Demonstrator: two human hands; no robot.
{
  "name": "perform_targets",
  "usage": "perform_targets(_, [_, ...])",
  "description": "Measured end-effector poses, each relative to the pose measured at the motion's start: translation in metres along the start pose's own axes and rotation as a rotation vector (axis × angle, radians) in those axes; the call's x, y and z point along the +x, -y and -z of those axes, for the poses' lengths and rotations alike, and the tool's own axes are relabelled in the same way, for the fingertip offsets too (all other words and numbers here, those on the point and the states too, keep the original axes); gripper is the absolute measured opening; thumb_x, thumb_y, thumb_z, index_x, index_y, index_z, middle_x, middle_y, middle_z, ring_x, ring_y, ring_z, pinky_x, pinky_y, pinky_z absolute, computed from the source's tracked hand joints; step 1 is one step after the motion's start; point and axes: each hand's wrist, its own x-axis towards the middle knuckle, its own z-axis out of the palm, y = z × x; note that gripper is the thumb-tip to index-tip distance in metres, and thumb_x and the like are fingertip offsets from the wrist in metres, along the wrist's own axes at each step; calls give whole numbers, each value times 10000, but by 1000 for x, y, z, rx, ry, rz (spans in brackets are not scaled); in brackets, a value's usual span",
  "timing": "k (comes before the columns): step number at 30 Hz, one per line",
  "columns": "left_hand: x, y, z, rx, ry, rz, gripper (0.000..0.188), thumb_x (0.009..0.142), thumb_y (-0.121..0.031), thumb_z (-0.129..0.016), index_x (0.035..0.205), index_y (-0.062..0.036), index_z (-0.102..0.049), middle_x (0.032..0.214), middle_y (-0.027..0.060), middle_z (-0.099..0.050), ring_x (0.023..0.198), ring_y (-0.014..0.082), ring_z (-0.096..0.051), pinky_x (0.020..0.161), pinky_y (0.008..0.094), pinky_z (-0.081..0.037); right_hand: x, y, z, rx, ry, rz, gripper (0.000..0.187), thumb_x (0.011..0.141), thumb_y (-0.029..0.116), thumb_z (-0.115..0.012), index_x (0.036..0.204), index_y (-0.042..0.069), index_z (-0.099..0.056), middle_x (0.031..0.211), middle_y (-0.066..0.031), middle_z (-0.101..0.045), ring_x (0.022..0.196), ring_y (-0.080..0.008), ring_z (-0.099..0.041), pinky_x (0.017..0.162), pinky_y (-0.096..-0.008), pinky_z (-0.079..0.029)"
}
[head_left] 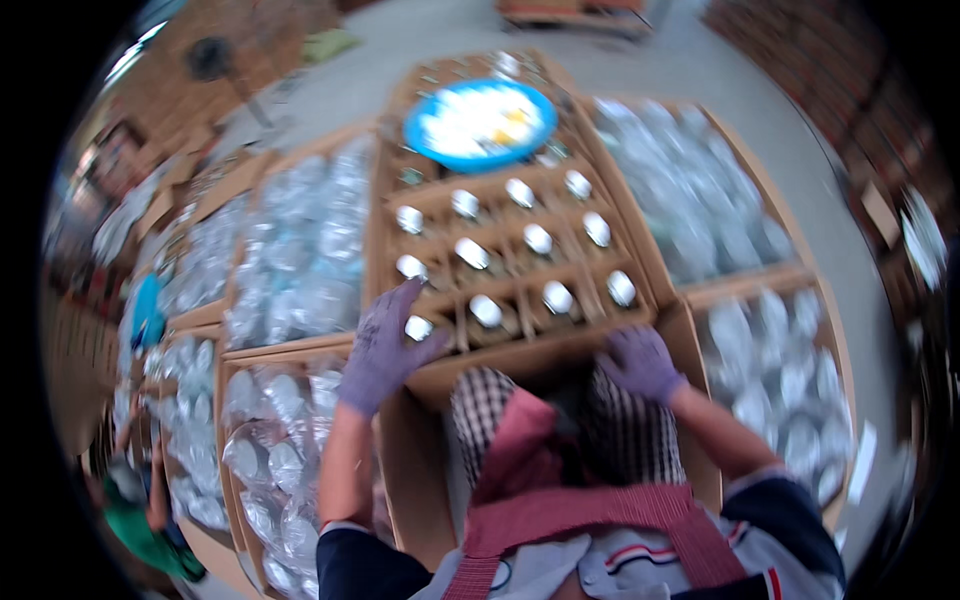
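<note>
In front of me stands a divided cardboard box [520, 348] with rows of bottle-like containers with silvery-white tops [486, 311], one to a compartment. My left hand [388, 342], in a purple glove, is over the box's near left corner. Its fingers are spread, with the fingertips beside a silvery-white top [411, 267] and the thumb stretched to the right; it holds nothing. My right hand [642, 362], also gloved in purple, lies at the near right part of the box's front wall, fingers stretched out and a little blurred.
A blue basin [480, 160] of white and some yellow pieces sits on the far part of the boxes. Open cartons of plastic-wrapped clear containers stand left [300, 250] and right [690, 200]. At far left a person in green [150, 535] is working. A stand fan [210, 60] stands behind.
</note>
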Motion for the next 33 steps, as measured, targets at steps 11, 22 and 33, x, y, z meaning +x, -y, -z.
perform_targets(11, [0,-291,32,-239,154,-679,567,736,-183,-663,1280,-71,-552,1210,89,-581,1186,282,-533,988,419,-452,-7,-3,19,174,-293,9,335,799,304,-656,1000,37,-638,991,-156,-647,975,-339,-595,878,-426,-453])
perform_targets(22, [-11,-42,-159,194,169,82,294,817,-205,-656,1052,-30,-627,1068,167,-640,1025,349,-590,935,439,-438,87,-265,16,-531,179,74,862,706,492,-738,1436,214,-372,1484,-165,-342,1285,-415,-413,1027,-518,-386])
perform_targets(33, [-22,-41,-116,377,303,246,296,792,-217,-655,1054,-80,-653,1033,146,-660,980,337,-614,864,424,-472,76,-329,-7,174,444,-185,654,838,298,-630,1416,100,-399,1384,-194,-457,1279,-340,-444,1050,-430,-364])
